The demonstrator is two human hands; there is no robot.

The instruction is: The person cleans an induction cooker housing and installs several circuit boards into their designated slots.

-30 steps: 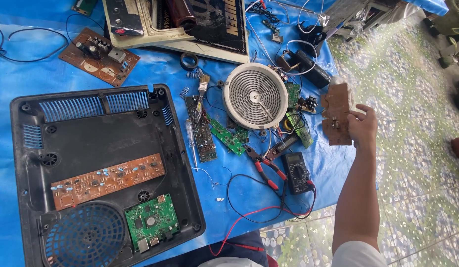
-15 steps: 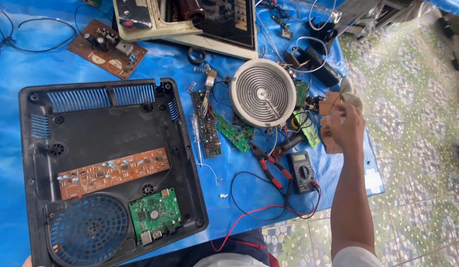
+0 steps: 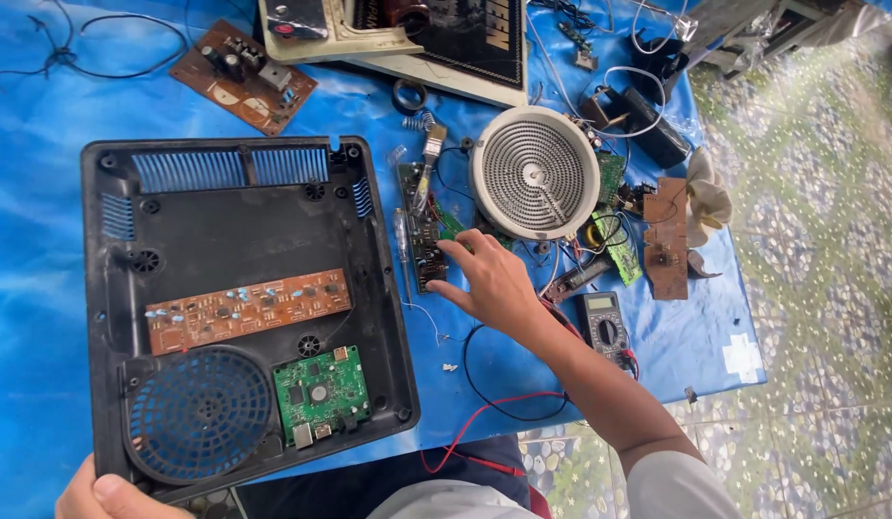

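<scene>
We steadied the black cooker base (image 3: 225,231) by its near edge, left hand (image 3: 105,495) fingers curled; right hand (image 3: 489,284) fingers spread narrowly, fingertips on the dark circuit board (image 3: 422,226).

A makeshift repair spot on a patterned tile floor (image 3: 821,288): a blue tarp (image 3: 42,231) holds circuit boards (image 3: 244,309), a round heating coil (image 3: 534,173), a multimeter (image 3: 602,325).

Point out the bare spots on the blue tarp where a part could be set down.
Bare tarp lies left of the black housing and near the white sticker. It is crowded between the round heating coil, the multimeter and the right hand.
</scene>
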